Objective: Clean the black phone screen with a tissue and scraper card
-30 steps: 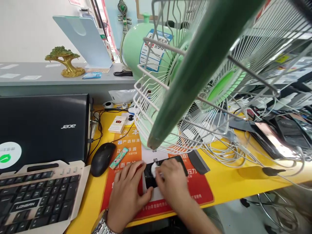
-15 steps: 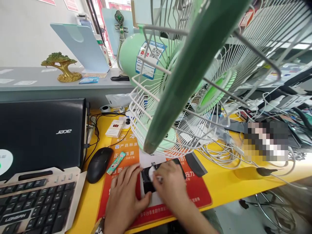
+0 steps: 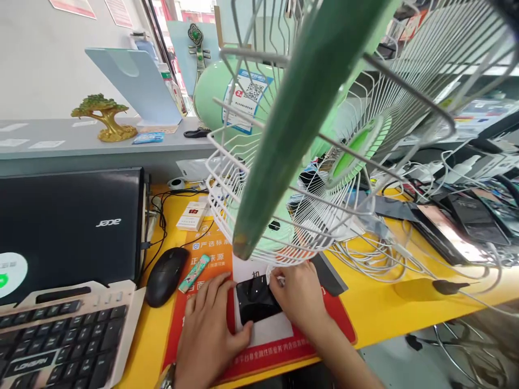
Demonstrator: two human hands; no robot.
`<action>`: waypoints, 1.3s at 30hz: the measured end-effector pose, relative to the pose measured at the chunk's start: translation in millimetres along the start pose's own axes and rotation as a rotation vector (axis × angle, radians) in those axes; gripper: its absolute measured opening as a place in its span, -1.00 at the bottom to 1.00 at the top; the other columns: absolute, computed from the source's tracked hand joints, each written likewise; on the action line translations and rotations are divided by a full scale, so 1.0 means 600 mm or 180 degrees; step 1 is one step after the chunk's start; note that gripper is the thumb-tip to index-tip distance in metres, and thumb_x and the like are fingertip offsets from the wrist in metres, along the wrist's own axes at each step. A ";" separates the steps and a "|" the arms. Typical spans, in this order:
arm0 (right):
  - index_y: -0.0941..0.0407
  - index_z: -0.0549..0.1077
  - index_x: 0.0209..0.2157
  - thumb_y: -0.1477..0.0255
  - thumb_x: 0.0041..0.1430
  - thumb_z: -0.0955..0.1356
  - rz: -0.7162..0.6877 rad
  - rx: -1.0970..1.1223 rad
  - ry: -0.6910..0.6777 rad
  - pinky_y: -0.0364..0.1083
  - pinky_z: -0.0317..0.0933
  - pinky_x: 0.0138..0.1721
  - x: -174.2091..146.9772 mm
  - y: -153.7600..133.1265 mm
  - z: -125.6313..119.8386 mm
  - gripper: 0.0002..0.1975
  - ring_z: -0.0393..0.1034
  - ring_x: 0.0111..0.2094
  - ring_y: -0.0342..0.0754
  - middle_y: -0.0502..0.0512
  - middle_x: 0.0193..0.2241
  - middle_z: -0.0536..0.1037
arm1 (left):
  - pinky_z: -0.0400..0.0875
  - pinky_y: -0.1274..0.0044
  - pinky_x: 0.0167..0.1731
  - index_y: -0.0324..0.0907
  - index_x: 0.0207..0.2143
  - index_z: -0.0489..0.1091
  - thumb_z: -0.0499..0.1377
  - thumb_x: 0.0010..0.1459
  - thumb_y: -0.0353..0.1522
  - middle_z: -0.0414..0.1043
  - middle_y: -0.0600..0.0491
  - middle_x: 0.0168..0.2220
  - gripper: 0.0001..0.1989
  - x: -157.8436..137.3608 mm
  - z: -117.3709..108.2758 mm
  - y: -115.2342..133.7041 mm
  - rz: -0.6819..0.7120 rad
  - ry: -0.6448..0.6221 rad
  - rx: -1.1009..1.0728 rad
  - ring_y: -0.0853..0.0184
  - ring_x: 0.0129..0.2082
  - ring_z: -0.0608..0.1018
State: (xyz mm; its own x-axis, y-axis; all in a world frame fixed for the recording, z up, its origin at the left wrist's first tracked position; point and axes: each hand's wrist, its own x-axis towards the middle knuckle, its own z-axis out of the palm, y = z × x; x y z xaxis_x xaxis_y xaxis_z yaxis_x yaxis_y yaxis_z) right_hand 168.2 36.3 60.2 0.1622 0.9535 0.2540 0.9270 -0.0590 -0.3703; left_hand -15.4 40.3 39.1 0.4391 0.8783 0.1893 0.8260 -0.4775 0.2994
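Observation:
A black smartphone [image 3: 256,302] with a shiny surface lies flat on a printed red and orange mat [image 3: 294,347]. My left hand [image 3: 213,327] rests palm down at the phone's left end, its thumb and index finger spread to opposite corners, steadying it. Pinched in the fingers of my right hand [image 3: 302,294] is a small white wipe [image 3: 271,274], at the right part of the phone. That hand covers the phone's right end. A dark flat strip [image 3: 329,274] lies on the mat's right side, partly behind the fan cage.
A green fan [image 3: 233,86] with a wire cage hangs close over the hands. Left are a black mouse [image 3: 167,275], a keyboard [image 3: 77,335], an Acer laptop [image 3: 73,221] and a cigarette box [image 3: 192,216]. Coiled white cables [image 3: 367,259] and several phones [image 3: 446,227] lie right.
My right hand has moved right and slightly up along the phone with the wipe, uncovering more black surface. My left hand stays at the phone's left end.

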 end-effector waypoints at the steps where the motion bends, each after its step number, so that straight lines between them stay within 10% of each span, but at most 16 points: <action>1: 0.09 0.47 -0.52 0.58 0.11 0.37 -0.0030 0.0008 -0.0013 -0.01 0.01 -0.24 -0.004 0.001 0.000 -0.83 0.34 -0.31 0.03 0.08 -0.45 0.55 | 0.17 0.15 0.14 -0.11 0.07 0.27 0.23 0.00 -0.26 0.33 -0.11 0.20 -0.46 0.001 0.000 -0.001 0.0003 -0.0003 -0.0006 -0.01 0.20 0.34; 6: 0.06 0.43 -0.50 0.55 0.08 0.39 -0.0489 0.0512 -0.0315 -0.04 0.00 -0.26 -0.040 0.009 -0.004 -0.86 0.31 -0.28 -0.03 -0.03 -0.42 0.52 | 0.20 0.16 0.13 -0.07 0.08 0.27 0.21 -0.01 -0.32 0.32 -0.04 0.22 -0.46 0.004 -0.001 -0.004 -0.0043 -0.0036 -0.0043 0.03 0.20 0.34; 23: 0.08 0.39 -0.52 0.48 0.25 0.32 0.0222 0.0135 0.0323 -0.03 -0.02 -0.27 -0.062 0.113 -0.044 -0.77 0.25 -0.36 -0.02 0.04 -0.51 0.42 | 0.21 0.15 0.10 -0.04 0.05 0.27 0.24 0.02 -0.24 0.32 -0.02 0.21 -0.49 0.009 -0.012 -0.002 -0.0027 -0.0165 -0.0146 0.00 0.19 0.34; 29: 0.08 0.37 -0.50 0.54 0.17 0.34 -0.0551 0.0381 0.0114 -0.02 -0.07 -0.28 -0.070 0.019 -0.002 -0.83 0.25 -0.34 -0.04 0.00 -0.45 0.46 | 0.20 0.19 0.07 -0.04 0.06 0.24 0.23 0.02 -0.29 0.33 -0.03 0.19 -0.48 0.008 -0.004 -0.004 0.0096 -0.0018 -0.0003 0.04 0.15 0.37; 36: 0.10 0.37 -0.57 0.55 0.18 0.33 -0.0042 0.0039 0.0486 -0.03 -0.07 -0.33 -0.033 0.102 -0.031 -0.75 0.23 -0.42 -0.05 0.05 -0.54 0.42 | 0.19 0.17 0.07 -0.03 0.06 0.22 0.23 0.06 -0.23 0.31 -0.02 0.19 -0.50 0.011 -0.010 -0.002 0.0112 -0.0140 -0.0048 0.02 0.17 0.34; 39: 0.09 0.39 -0.56 0.57 0.14 0.35 -0.0235 0.0020 0.0394 -0.02 -0.06 -0.32 -0.020 0.060 -0.011 -0.79 0.25 -0.40 -0.03 0.06 -0.51 0.46 | 0.20 0.17 0.05 -0.02 0.08 0.22 0.23 0.06 -0.23 0.30 -0.01 0.20 -0.49 0.009 -0.007 -0.006 0.0090 -0.0118 -0.0028 0.01 0.17 0.33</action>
State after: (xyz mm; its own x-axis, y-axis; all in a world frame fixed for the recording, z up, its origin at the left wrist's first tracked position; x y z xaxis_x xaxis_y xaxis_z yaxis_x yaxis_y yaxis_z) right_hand 201.7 20.5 49.8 0.1344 0.9114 0.3890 0.9359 0.0123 -0.3521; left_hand -17.4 46.4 42.9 0.4750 0.8647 0.1631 0.8101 -0.5021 0.3027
